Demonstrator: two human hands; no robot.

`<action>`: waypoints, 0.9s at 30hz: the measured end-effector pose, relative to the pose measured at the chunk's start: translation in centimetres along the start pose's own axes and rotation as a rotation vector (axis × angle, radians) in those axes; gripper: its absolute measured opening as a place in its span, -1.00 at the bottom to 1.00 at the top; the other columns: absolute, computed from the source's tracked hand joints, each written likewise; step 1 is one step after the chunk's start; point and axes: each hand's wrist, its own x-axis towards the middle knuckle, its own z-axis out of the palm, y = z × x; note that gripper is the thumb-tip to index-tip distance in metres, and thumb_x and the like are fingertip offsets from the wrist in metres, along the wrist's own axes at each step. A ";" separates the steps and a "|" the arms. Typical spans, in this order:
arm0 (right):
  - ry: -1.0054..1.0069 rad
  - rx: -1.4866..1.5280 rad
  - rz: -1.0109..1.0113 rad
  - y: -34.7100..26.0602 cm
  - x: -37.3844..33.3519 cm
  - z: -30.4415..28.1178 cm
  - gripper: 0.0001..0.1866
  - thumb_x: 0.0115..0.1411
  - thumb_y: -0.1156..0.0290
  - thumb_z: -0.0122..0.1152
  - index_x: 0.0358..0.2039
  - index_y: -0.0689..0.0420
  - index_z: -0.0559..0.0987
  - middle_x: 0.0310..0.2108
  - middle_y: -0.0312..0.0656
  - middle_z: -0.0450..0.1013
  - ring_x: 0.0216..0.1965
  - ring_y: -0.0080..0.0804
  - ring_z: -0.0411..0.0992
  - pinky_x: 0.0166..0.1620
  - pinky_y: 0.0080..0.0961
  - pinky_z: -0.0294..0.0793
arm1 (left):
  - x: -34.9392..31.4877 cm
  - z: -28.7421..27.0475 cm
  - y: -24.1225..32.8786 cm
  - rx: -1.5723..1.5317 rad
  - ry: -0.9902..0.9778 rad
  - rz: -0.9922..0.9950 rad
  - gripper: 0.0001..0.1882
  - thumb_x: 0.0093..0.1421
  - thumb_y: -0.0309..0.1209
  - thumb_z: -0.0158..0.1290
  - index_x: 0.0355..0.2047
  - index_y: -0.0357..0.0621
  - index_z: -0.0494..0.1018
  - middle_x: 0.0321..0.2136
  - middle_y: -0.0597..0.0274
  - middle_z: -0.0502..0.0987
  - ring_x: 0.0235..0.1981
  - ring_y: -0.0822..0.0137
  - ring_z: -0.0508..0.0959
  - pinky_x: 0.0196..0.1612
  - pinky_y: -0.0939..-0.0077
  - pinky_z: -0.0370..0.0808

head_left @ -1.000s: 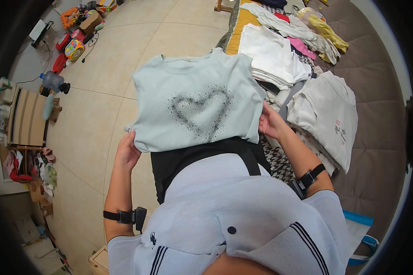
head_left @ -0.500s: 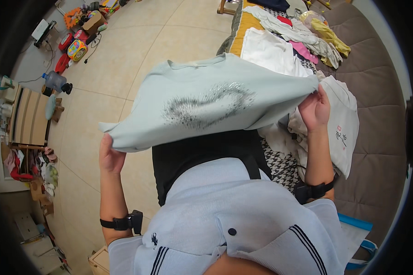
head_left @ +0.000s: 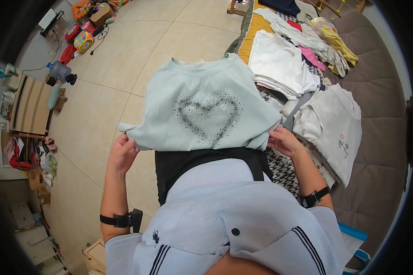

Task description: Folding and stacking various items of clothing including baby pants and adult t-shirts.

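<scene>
A pale mint-green shirt (head_left: 202,85) with a dark speckled heart on its front is spread out before me, neckline at the far side. Its near edge hangs over my dark-clothed lap (head_left: 183,167). My left hand (head_left: 124,151) pinches the shirt's lower left corner, where a bit of cloth sticks out sideways. At the lower right corner, my right hand (head_left: 284,142) grips the fabric between thumb and fingers. The shirt's back is hidden from view.
Right of me, a folded white garment pile (head_left: 275,64) and a white shirt with small print (head_left: 332,128) lie on a brown sofa (head_left: 376,110). Mixed clothes (head_left: 326,43) sit farther back. Toys (head_left: 83,41) and a water jug (head_left: 58,71) stand along the left wall.
The shirt has been lowered and flattened, so its heart now shows whole. My right hand has come down and inward; my left hand has moved slightly right.
</scene>
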 end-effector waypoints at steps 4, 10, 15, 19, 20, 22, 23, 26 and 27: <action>0.121 -0.056 0.030 -0.8 -0.4 1.1 -0.85 0.13 0.37 0.06 -0.29 0.09 0.43 -0.44 -0.32 0.43 -0.42 -0.57 0.41 -0.40 -0.66 0.40 | -0.9 -0.8 -0.1 0.220 -0.041 -0.138 -0.62 0.04 -0.47 0.08 -0.12 -0.31 0.34 -0.17 0.18 0.45 -0.11 0.34 0.43 0.00 0.40 0.31; 0.147 0.319 -0.144 -1.6 0.9 -0.8 -0.90 0.13 0.40 0.00 -0.32 0.07 0.40 -0.45 -0.38 0.38 -0.54 -0.62 0.34 -0.64 -0.81 0.23 | -1.1 -0.8 0.1 0.376 -0.027 -0.208 -0.69 0.03 -0.50 0.08 -0.19 -0.33 0.40 -0.25 0.22 0.49 -0.20 0.42 0.45 -0.04 0.50 0.33; 0.341 0.249 -0.243 -1.4 1.6 0.1 -0.85 0.14 0.34 -0.01 -0.29 0.09 0.40 -0.41 -0.36 0.39 -0.51 -0.59 0.37 -0.59 -0.77 0.32 | -0.8 -1.4 0.1 0.362 0.001 -0.236 -0.72 0.08 -0.48 0.03 -0.18 -0.33 0.39 -0.25 0.23 0.49 -0.22 0.42 0.45 -0.07 0.51 0.34; 0.461 0.175 -0.266 -1.3 1.3 0.4 -0.81 0.15 0.34 -0.02 -0.26 0.15 0.40 -0.37 -0.27 0.40 -0.42 -0.50 0.42 -0.42 -0.65 0.44 | -0.7 -1.4 0.2 0.285 0.018 -0.197 -0.71 0.14 -0.46 -0.04 -0.13 -0.32 0.35 -0.20 0.22 0.46 -0.19 0.40 0.44 -0.07 0.47 0.36; 0.438 0.153 -0.267 -1.3 1.2 0.5 -0.80 0.15 0.35 -0.02 -0.25 0.17 0.40 -0.33 -0.24 0.41 -0.38 -0.47 0.43 -0.34 -0.59 0.47 | -0.7 -1.2 0.2 0.262 0.033 -0.174 -0.71 0.16 -0.45 -0.05 -0.11 -0.31 0.34 -0.18 0.21 0.45 -0.17 0.39 0.44 -0.06 0.45 0.36; 0.322 0.231 -0.246 -1.5 1.3 0.6 -0.79 0.14 0.35 -0.02 -0.23 0.17 0.40 -0.29 -0.21 0.41 -0.35 -0.46 0.43 -0.28 -0.56 0.46 | -0.6 -1.6 0.1 0.258 0.025 -0.179 -0.70 0.16 -0.45 -0.06 -0.10 -0.30 0.33 -0.17 0.21 0.45 -0.15 0.38 0.44 -0.05 0.44 0.36; 0.202 0.307 -0.227 -1.5 1.3 0.7 -0.77 0.13 0.36 -0.01 -0.22 0.17 0.40 -0.25 -0.19 0.41 -0.31 -0.44 0.43 -0.21 -0.52 0.45 | -0.6 -1.8 0.1 0.254 0.019 -0.181 -0.70 0.17 -0.44 -0.06 -0.10 -0.30 0.33 -0.16 0.20 0.44 -0.14 0.37 0.44 -0.05 0.42 0.36; 0.105 0.310 -0.201 -1.2 1.1 1.1 -0.74 0.12 0.40 -0.01 -0.17 0.17 0.39 -0.20 -0.20 0.41 -0.24 -0.45 0.41 -0.14 -0.48 0.41 | -0.5 -1.5 0.1 0.237 0.013 -0.186 -0.70 0.17 -0.44 -0.06 -0.10 -0.29 0.33 -0.16 0.20 0.44 -0.13 0.36 0.44 -0.04 0.42 0.36; 0.107 0.311 -0.199 -0.9 1.1 1.4 -0.74 0.12 0.40 -0.01 -0.17 0.17 0.39 -0.20 -0.20 0.41 -0.24 -0.45 0.41 -0.14 -0.48 0.41 | -0.5 -1.6 0.0 0.237 0.013 -0.188 -0.70 0.17 -0.44 -0.06 -0.10 -0.29 0.33 -0.16 0.20 0.44 -0.13 0.36 0.44 -0.04 0.42 0.36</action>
